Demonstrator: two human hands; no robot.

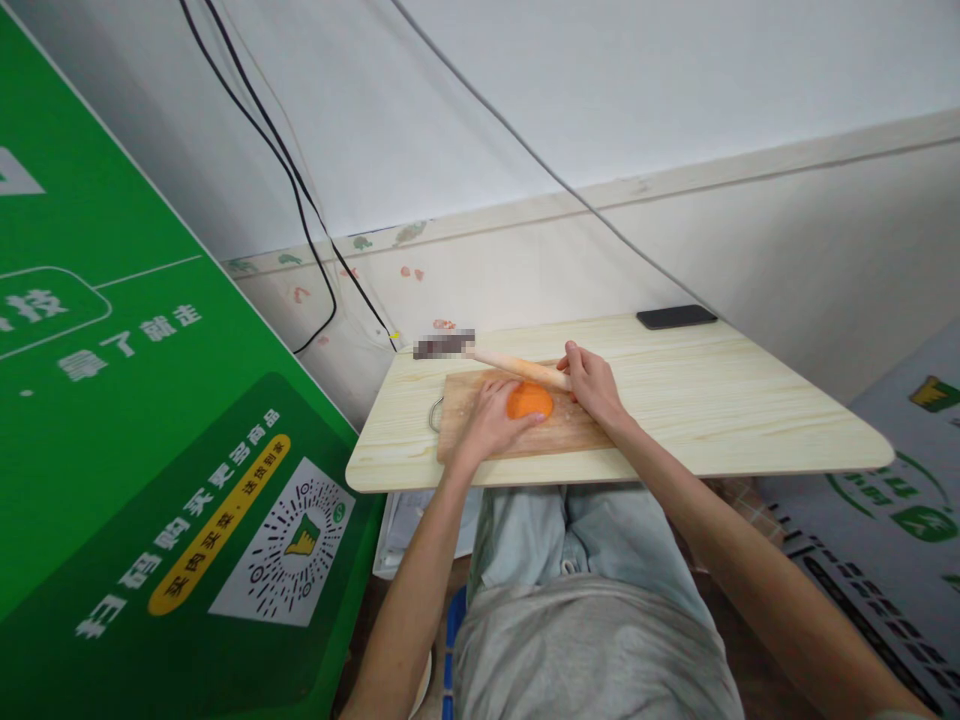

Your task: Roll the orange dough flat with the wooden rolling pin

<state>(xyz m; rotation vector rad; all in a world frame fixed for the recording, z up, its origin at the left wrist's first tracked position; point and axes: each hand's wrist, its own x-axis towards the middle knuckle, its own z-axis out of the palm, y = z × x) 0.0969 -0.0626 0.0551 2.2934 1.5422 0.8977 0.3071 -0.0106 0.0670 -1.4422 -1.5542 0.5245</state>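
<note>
My left hand [493, 417] is curled around an orange [531, 401], thumb in front and fingers behind, on a wooden cutting board [592, 434]. My right hand [592, 384] grips the end of a long pale wooden handle [517, 364]. The handle slants up to the left behind the orange. At its far left end is a dark head [444, 344], pixelated so that its kind cannot be made out. Whether the handle touches the orange is unclear.
A pale wood-grain table [720, 400] holds the board, whose metal loop [435, 413] points left. At the back right lies a black phone [676, 317]. A green printed panel [187, 430] stands close on the left. Cables [525, 145] hang along the wall behind.
</note>
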